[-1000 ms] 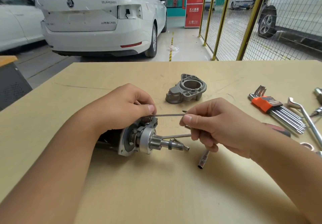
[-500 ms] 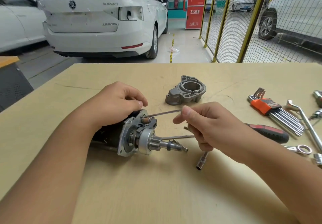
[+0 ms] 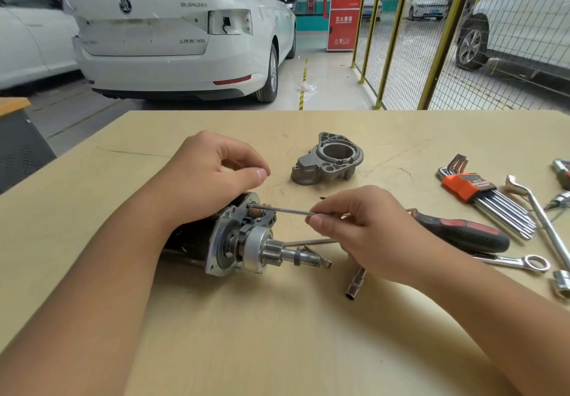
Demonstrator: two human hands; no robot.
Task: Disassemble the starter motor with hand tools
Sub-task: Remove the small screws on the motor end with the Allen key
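Observation:
The starter motor (image 3: pixel 228 241) lies on its side on the wooden table (image 3: pixel 277 349), pinion shaft (image 3: pixel 296 257) pointing right. My left hand (image 3: pixel 203 176) rests on top of the motor body, thumb and forefinger pinched above it with nothing visible between them. My right hand (image 3: pixel 364 229) pinches the right end of a long thin through-bolt (image 3: pixel 283 209), whose left end sits in the motor's top edge. A second long bolt (image 3: pixel 308 242) sticks out lower, beside the pinion. The removed grey nose housing (image 3: pixel 327 163) sits behind.
Right of my hands lie a red-and-black screwdriver handle (image 3: pixel 462 230), an orange-holdered hex key set (image 3: pixel 484 198), a ring spanner (image 3: pixel 521 262), an angled wrench (image 3: pixel 543 220) and a socket (image 3: pixel 561 281). A small socket extension (image 3: pixel 354 284) lies below my right hand.
My left hand has let go of the upper bolt and lifted away to the left. My right hand has slid the bolt rightward, and more of its length shows outside the motor.

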